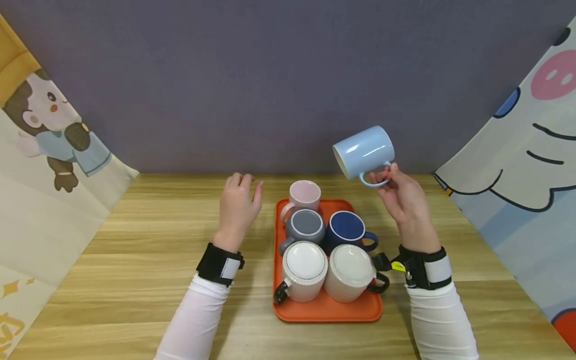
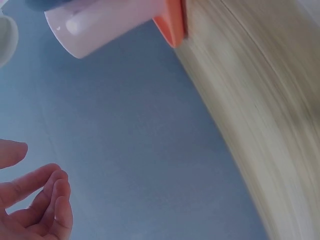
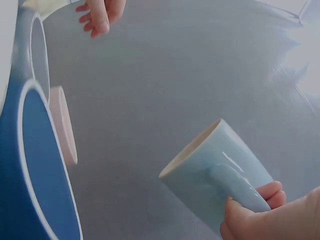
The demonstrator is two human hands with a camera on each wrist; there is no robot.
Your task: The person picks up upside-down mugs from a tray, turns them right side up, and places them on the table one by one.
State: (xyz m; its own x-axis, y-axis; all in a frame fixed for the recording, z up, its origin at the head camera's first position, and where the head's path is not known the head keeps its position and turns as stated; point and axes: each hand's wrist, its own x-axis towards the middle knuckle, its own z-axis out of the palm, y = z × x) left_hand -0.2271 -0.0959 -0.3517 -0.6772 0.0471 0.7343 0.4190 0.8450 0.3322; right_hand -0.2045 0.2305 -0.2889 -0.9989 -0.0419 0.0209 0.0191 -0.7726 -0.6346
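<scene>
My right hand (image 1: 407, 200) grips a light blue mug (image 1: 365, 150) by its handle, up above the tray's back right corner. The mug is tipped on its side, its mouth facing left and slightly down. In the right wrist view, fingers and thumb pinch the handle of this mug (image 3: 220, 175). My left hand (image 1: 238, 205) is held left of the tray, fingers loosely bent and holding nothing. On the orange tray (image 1: 328, 312) stand a pink mug (image 1: 305, 194), a grey mug (image 1: 307, 223), a navy mug (image 1: 347, 227) and two white mugs with black handles, the left (image 1: 305, 270) beside the right (image 1: 348, 272).
The tray lies on a wood-grain table (image 1: 135, 260). Behind the table rises a grey-purple backdrop (image 1: 225, 90). Printed cartoon panels flank it, one on the left (image 1: 54, 150) and one on the right (image 1: 517, 165). The mugs crowd the tray, handles pointing outward.
</scene>
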